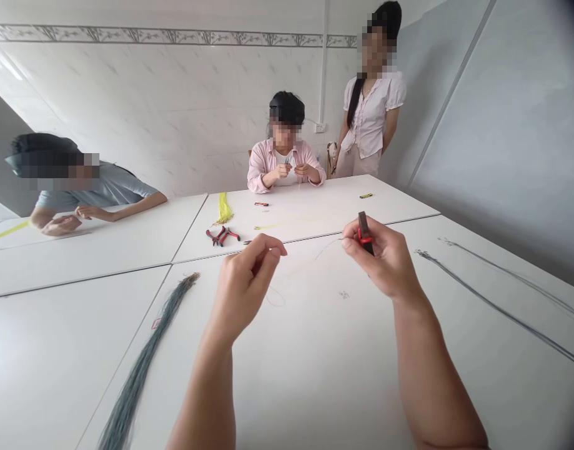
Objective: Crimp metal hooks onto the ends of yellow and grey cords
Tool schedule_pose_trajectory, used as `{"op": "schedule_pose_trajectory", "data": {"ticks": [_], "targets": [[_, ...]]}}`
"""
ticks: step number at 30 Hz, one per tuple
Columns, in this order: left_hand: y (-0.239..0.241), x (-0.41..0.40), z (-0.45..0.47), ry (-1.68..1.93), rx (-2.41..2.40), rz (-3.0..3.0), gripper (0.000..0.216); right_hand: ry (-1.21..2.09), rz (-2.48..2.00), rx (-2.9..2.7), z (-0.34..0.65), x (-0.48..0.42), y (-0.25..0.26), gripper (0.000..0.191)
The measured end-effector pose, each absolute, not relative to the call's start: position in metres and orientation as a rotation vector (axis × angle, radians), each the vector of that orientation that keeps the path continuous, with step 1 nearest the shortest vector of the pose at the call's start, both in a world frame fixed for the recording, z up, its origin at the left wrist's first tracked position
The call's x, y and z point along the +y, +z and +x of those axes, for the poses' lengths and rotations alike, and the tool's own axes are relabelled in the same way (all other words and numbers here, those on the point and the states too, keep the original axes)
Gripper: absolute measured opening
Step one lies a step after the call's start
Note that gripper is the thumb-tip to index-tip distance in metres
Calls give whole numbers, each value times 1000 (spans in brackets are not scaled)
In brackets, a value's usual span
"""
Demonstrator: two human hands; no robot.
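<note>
My left hand (249,284) is raised over the table with thumb and forefinger pinched together; what sits in the pinch is too small to make out. My right hand (385,259) is closed round a small black-and-red tool (366,234), whose dark block-like end sticks up; its exact kind I cannot tell. A fine thread (328,249) trails from my right thumb and forefinger towards the left hand. Below and between the hands a thin loop of thread (276,301) shows against the white table. Tiny scraps (344,295) lie on the tabletop nearer the right hand.
A bundle of blue-grey threads (151,356) lies left; thinner grey strands (493,290) lie right. Beyond are red-handled pliers (222,235), a yellow bundle (224,208) and small red (261,204) and yellow (366,195) items. Two people sit at the white tables (315,387); another stands behind.
</note>
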State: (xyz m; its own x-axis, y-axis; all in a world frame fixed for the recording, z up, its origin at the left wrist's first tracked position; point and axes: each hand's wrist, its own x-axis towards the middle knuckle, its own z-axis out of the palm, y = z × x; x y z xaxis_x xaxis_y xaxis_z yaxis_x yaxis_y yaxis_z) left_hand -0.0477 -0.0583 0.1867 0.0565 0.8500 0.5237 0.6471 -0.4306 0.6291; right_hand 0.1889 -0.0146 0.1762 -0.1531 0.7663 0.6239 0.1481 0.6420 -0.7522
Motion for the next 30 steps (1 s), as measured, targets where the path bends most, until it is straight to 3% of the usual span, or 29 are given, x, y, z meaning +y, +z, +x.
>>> {"op": "schedule_pose_trajectory", "data": {"ticks": [9,16,23,30], "targets": [[184,-50,-64,717,1666,2252,34,680,-926,-1736,190,-6,170,16],[186,-41,-82,834,1458,1946,27,662,-1075,-1711,199,11,163,15],[160,-15,-88,1028,1679,1860,30,608,-1213,-1635,212,41,143,17],[98,31,-105,699,2154,1830,29,454,-1742,-1549,256,99,77,16]]}}
